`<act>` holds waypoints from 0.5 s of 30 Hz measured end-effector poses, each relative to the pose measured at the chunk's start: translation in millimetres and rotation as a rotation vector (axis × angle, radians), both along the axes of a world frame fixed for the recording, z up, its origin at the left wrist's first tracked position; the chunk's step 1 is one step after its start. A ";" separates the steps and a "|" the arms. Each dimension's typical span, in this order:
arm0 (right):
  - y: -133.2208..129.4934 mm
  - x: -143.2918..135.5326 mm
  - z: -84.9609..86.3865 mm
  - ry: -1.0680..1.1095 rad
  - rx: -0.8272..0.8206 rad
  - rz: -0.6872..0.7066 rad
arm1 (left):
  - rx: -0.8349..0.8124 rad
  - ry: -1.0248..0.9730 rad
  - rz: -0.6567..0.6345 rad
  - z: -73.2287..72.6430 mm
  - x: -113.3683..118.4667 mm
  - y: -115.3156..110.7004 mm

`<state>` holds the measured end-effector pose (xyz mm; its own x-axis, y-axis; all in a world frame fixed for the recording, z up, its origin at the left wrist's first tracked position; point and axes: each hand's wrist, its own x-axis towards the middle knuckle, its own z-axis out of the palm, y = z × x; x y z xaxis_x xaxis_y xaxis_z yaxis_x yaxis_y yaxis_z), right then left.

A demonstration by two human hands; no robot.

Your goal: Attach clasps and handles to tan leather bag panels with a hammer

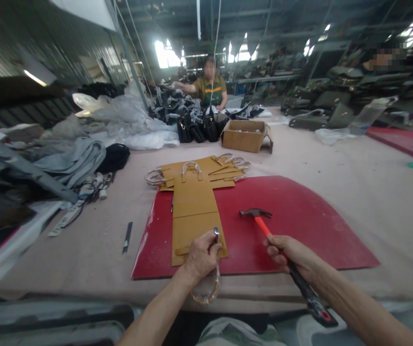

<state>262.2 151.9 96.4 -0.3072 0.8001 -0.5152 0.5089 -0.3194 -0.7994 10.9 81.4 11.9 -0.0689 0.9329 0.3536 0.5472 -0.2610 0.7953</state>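
My left hand [202,254] is closed around a short metal punch-like tool [216,232], its shiny rounded end pointing up. It rests over the near end of a mustard-yellow bag panel [195,202]. A plastic-wrapped handle loop [206,299] hangs from that end, over the table edge. My right hand [293,254] grips a claw hammer [262,225] with an orange and black handle. The hammer's head is raised above the red board [274,192], right of the panel. What lies under my left fingers is hidden.
More yellow panels with wrapped handles [228,173] lie stacked behind. A cardboard box [244,136] and black bags [199,126] stand farther back, where a person [211,89] works. A dark strip [127,238] lies left; plastic wrapping [119,115] is heaped at the far left.
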 end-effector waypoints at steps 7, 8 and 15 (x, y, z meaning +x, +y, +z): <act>-43.5 -11.7 61.8 -0.083 0.923 0.059 | -0.006 -0.012 -0.005 1.1 0.6 -0.5; -45.6 -10.9 63.4 -0.150 1.035 0.154 | -0.011 -0.010 -0.006 1.3 0.7 -0.7; -50.5 -8.5 91.0 -0.303 1.212 0.218 | -0.021 -0.011 -0.016 2.9 0.6 -1.8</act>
<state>253.7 101.4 187.4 -0.4896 0.7544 0.4372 0.6720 0.6460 -0.3621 11.5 79.6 14.8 -0.0577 0.9411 0.3333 0.5343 -0.2529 0.8066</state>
